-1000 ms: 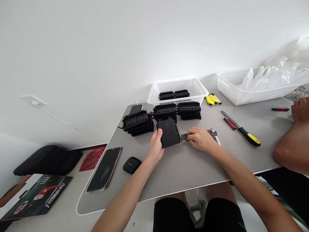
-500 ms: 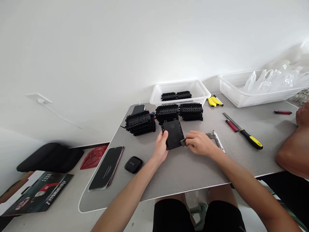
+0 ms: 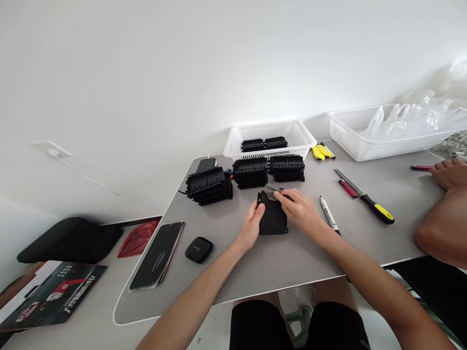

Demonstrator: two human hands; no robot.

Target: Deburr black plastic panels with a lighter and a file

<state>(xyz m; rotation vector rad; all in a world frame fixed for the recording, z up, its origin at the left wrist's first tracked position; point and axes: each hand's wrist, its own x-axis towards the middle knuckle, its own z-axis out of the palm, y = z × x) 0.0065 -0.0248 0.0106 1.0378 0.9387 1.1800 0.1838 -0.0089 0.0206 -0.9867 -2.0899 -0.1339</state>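
Observation:
My left hand [image 3: 251,226] grips a flat black plastic panel [image 3: 273,218] by its left edge, thumb on top. The panel has small toothed tabs along its sides and is held over the table. Pinched in my right hand [image 3: 299,210] is a thin, grey, cloth-like piece [image 3: 270,192], resting against the panel's far edge; its exact kind is unclear. Just beyond stand stacks of similar black panels [image 3: 250,171], with another stack [image 3: 208,184] to the left. A white marker [image 3: 329,214] lies to the right of my right hand.
A white basket [image 3: 270,125] behind the stacks holds more black panels. Another basket [image 3: 359,150] contains clear plastic bags. A file [image 3: 377,208], a red cutter [image 3: 348,188] and yellow-handled tool [image 3: 321,151] lie rightward. A phone [image 3: 157,255] and black case [image 3: 199,249] lie left. A co-worker's hand [image 3: 450,172] is at right.
The panel has moved slightly right and turned. My right hand has shifted the grey piece from the panel's near right corner to its far edge. The co-worker's hand now reaches the red item.

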